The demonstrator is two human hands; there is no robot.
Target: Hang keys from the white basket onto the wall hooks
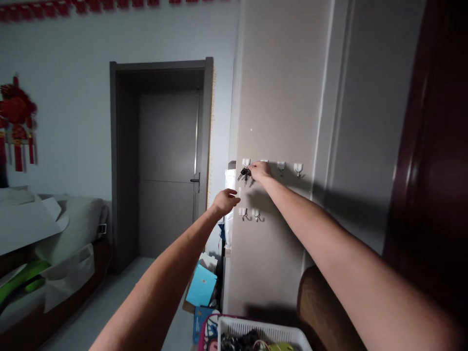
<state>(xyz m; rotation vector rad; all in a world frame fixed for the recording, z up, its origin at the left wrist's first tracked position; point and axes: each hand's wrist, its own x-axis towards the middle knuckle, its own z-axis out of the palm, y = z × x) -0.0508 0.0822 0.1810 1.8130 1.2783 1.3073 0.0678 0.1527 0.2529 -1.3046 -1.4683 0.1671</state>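
A small bunch of keys (pixel 245 174) hangs against the side of a beige cabinet (pixel 281 97), just below a white adhesive hook (pixel 246 162). My right hand (pixel 260 170) has its fingers closed on the keys at their right side. Lower and to the left, my left hand (pixel 226 201) is held in the air near the cabinet's edge, thumb and fingers apart with nothing between them. More white hooks are on the panel: one (pixel 281 166) and another (pixel 299 168) to the right, and a lower pair (pixel 243 212) beneath. Whether the key ring sits on the hook cannot be made out.
Below stands a white plastic basket (pixel 281 331) with dark items inside, beside a blue box (pixel 202 285). A brown wooden chair back (pixel 321 307) is at lower right. A grey door (pixel 166 161) is at left, and a sofa (pixel 84 219) at far left.
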